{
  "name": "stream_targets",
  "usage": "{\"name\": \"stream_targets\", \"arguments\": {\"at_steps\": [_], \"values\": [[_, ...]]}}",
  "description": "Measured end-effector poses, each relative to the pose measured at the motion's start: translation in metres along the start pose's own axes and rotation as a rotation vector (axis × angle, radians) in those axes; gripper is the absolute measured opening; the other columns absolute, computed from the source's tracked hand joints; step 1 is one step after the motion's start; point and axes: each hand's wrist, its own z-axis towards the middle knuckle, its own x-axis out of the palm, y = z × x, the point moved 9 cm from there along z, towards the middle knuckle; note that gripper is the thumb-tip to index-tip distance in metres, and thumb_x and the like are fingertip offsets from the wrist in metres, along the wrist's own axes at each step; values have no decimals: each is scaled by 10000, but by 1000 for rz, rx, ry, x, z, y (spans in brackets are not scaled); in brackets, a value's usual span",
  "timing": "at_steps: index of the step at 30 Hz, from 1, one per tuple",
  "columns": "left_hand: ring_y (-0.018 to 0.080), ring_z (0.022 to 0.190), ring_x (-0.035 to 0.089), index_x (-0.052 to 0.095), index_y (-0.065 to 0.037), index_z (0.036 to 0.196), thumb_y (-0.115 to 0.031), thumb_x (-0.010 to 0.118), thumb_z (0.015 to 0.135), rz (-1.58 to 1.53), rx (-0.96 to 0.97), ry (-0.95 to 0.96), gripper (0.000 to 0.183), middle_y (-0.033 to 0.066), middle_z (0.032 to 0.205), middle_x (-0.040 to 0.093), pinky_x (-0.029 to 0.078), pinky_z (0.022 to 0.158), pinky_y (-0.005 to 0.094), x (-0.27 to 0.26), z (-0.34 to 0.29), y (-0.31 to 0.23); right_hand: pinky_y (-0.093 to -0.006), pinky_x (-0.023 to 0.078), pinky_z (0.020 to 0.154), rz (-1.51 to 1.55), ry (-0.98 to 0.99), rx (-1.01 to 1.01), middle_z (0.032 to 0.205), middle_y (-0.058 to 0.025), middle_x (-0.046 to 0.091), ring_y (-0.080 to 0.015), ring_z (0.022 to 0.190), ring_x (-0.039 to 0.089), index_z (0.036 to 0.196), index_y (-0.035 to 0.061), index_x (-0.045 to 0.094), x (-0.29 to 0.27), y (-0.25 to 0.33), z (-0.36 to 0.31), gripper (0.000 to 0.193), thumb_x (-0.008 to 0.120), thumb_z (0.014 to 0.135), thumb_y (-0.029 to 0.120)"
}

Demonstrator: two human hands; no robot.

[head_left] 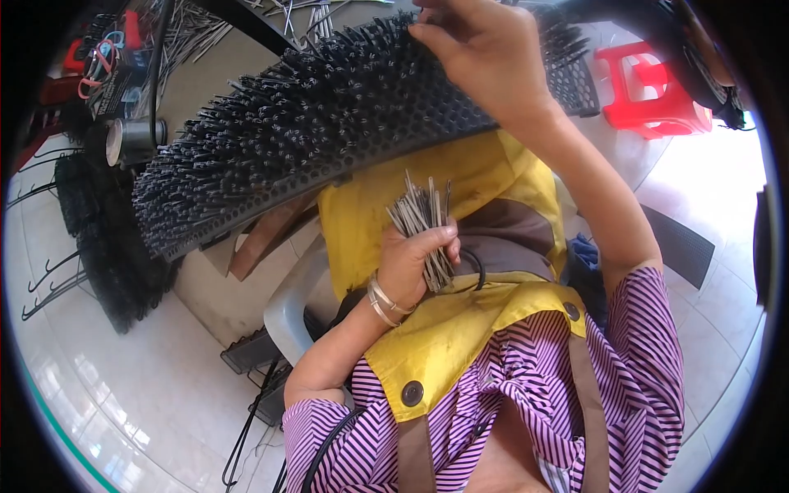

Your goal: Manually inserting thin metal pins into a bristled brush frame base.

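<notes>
My left hand (411, 259) is closed around a bundle of thin grey metal rods (417, 205), held upright in front of my yellow apron (362, 209). Across my lap and the table edge lies a long black perforated board (460, 123), densely filled with short dark upright rods (288, 123). Over its right half, my right hand (493, 57) has its thumb and fingers pinched together near the far edge. Whatever sits between those fingertips is too small and dark to make out. Holes show bare along the board's near edge and toward its right end.
Loose grey rods (201, 37) are strewn over the table beyond the board. A metal can (127, 141) and pink-handled scissors (99, 70) sit at the far left. Black bristly pieces on hooks (107, 238) hang at left. A red stool (653, 90) stands right.
</notes>
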Motion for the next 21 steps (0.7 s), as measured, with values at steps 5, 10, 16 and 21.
{"name": "stream_targets", "arguments": {"at_steps": [5,10,16,21], "values": [[152,578,542,503,15,862,21,572,738,-2,-8,-12,143,91,747,551,470,528,270,-1,0,0,-299,426,495,-25,-46,-179,613,-155,517,-263,555,561,761,-19,514,-7,16,2,124,593,673,-55],[148,578,543,501,22,868,25,567,739,8,-8,-17,144,87,744,548,472,526,271,-1,0,1,-322,417,490,-11,9,-194,614,-172,505,-318,569,542,730,-22,501,-1,12,5,121,581,650,-66],[149,582,543,505,31,888,22,562,742,-3,-1,-10,157,85,747,548,469,526,279,-1,1,1,-384,401,507,-95,87,-250,605,-182,482,-372,586,506,684,-31,458,10,10,8,111,555,640,-61],[149,579,541,503,16,873,16,576,735,-16,-5,-29,156,77,738,546,469,519,276,-1,1,1,-399,397,539,-100,47,-247,648,-173,481,-371,636,496,721,-27,499,6,9,0,85,575,690,-4]]}}
